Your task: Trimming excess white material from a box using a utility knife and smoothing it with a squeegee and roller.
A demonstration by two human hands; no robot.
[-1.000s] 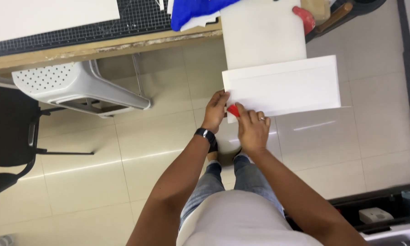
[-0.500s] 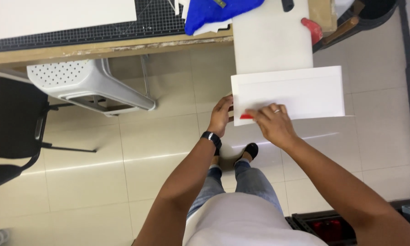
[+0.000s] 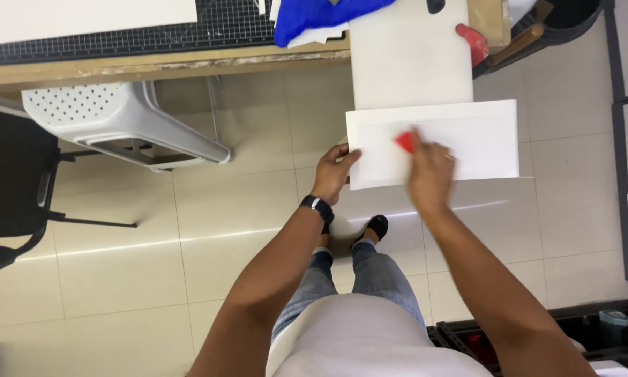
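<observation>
The left hand (image 3: 333, 169) is pinching the left edge of a white board (image 3: 467, 136), its grip closed on it. The right hand (image 3: 431, 174), blurred, is pressing a small red tool (image 3: 405, 142) onto the board's face. Beyond, the worktop (image 3: 153, 66) is carrying blue cloth (image 3: 314, 17).

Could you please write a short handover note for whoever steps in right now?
Left hand: grips the left edge of the white board, steadying it.
Right hand: presses a small red tool flat on the board near its left half; the hand is blurred, so the grip is hard to judge.
The board lies across a white slab that juts out from the workbench.
A plastic stool stands to the left.
Done: the board is laid and held.
Left: most of the board lies to the right of the tool.
</observation>
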